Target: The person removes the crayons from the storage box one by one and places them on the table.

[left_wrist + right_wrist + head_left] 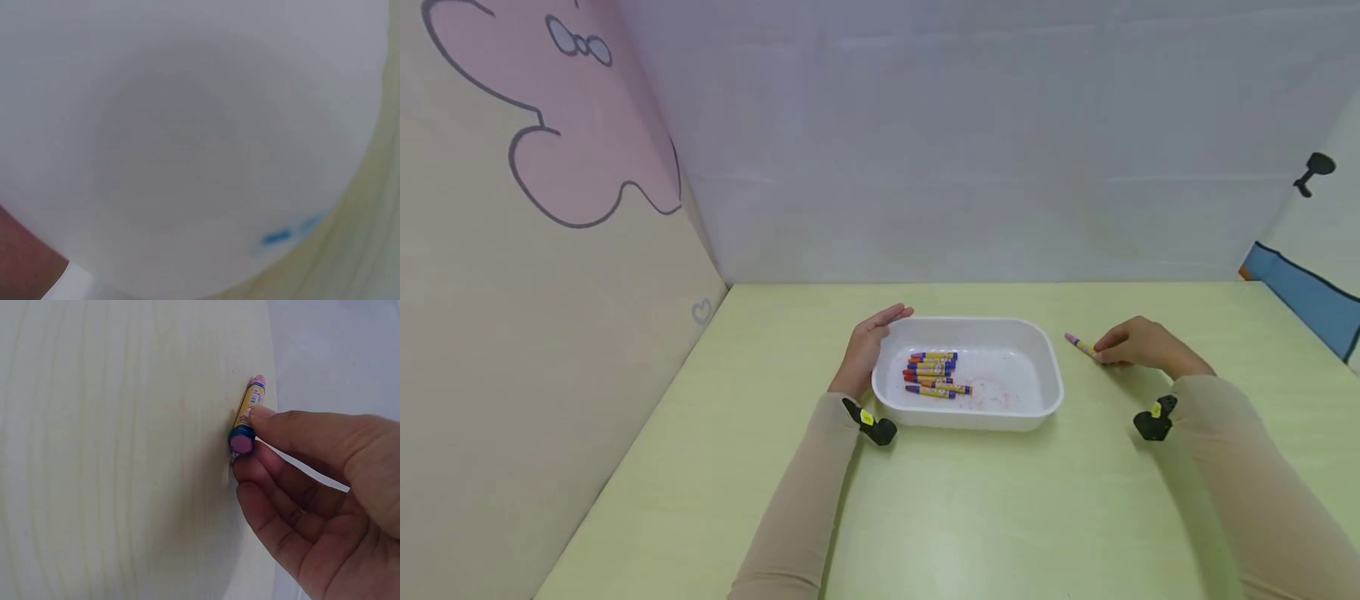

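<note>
A white plastic tray [1000, 421] stands on the table, with several crayons [931, 369] in yellow wrappers lying in its left half. My left hand [861, 354] rests along the tray's left end, its fingers stretched out past the rim. The left wrist view is filled by the tray's white wall [187, 150], with a blurred blue mark low on it. To the right of the tray, my right hand [1138, 346] pinches a pink crayon [248, 406] between thumb and fingers. The crayon's pink tip points away from the hand, and its flat end faces the camera.
The pale yellow-green table [985, 508] runs back to a light wall [985, 158]. At the left rises a cream panel [550, 350] with a pink cartoon drawing. Reddish smudges mark the tray's floor. Each wrist carries a small black camera.
</note>
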Demonstrator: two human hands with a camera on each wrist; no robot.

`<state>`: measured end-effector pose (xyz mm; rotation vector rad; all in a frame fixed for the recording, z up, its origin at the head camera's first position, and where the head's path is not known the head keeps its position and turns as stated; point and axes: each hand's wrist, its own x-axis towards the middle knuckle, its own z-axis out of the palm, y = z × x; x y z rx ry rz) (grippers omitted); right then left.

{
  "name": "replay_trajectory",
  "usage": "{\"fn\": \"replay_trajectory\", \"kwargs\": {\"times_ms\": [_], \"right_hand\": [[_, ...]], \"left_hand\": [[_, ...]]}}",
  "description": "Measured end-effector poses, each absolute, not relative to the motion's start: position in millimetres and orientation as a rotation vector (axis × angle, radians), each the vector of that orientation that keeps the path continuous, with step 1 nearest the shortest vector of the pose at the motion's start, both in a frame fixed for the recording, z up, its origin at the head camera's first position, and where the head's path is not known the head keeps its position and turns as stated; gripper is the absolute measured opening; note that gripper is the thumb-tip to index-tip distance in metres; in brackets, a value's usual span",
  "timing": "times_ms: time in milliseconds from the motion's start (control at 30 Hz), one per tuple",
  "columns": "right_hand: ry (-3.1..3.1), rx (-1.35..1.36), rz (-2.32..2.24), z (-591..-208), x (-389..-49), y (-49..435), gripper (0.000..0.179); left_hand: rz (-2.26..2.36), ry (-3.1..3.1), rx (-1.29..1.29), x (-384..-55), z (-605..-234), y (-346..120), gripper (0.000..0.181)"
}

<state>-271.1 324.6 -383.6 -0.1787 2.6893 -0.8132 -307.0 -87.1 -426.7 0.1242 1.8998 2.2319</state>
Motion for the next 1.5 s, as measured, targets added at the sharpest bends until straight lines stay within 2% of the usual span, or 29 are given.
{"fn": "replay_trajectory", "kwargs": {"times_ms": [567,1033,1500], "right_hand": [[2.799,-0.197,-0.757,-349,-273,317,0.043],[2.797,-0.313,-0.803,-308,-280,269,0.040],[2.650,-0.500,-0.840,-306,-294,212,0.036]], "left_hand": [[2.268,1.867,0.140,-308,-424,-82,0.048],[2.256,1.871,0.113,-307,-425,-81,0.048],[2.262,1.895,0.139,-306,-425,-82,0.044]]}}
